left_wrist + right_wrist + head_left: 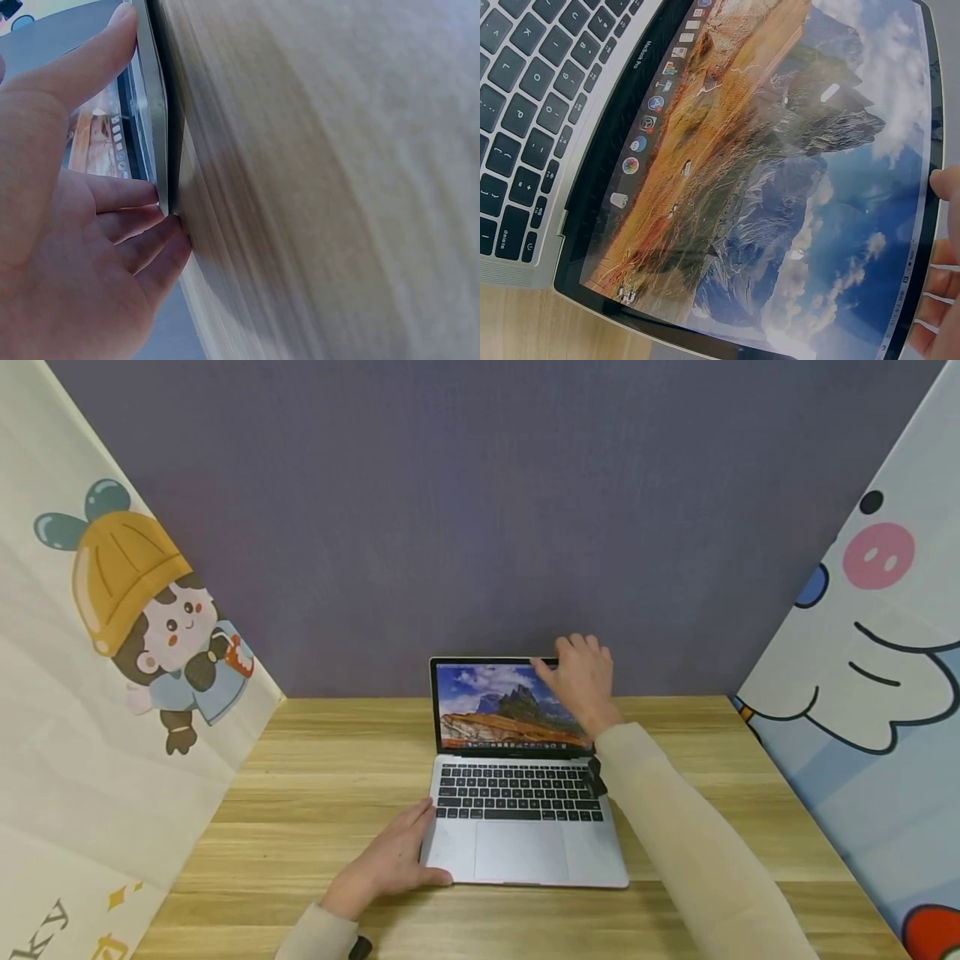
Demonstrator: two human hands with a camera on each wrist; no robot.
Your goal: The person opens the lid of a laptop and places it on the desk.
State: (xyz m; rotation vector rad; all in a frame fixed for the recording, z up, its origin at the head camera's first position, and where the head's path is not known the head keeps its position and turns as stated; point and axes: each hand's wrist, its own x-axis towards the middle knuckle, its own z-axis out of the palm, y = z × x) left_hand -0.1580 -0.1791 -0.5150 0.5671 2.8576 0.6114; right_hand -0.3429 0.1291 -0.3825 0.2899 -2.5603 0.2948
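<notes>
An open silver laptop (457,852) rests on the wooden table, its lit screen (480,702) showing a mountain landscape with a row of icons. My right hand (585,677) grips the top edge of the lid near its right corner. In the right wrist view the thumb (946,184) lies on the black bezel, with the other fingers behind the lid. My left hand (393,856) holds the near left corner of the base. Its thumb reaches the front edge, and its fingers (124,193) bend against the left side, their tips low by the tabletop.
The wooden table (322,777) extends to both sides of the laptop. Behind it rises a grey-purple panel (480,527). A cream sheet with a cartoon child (168,627) borders the left, and another sheet with a pink-nosed cartoon animal (847,693) borders the right.
</notes>
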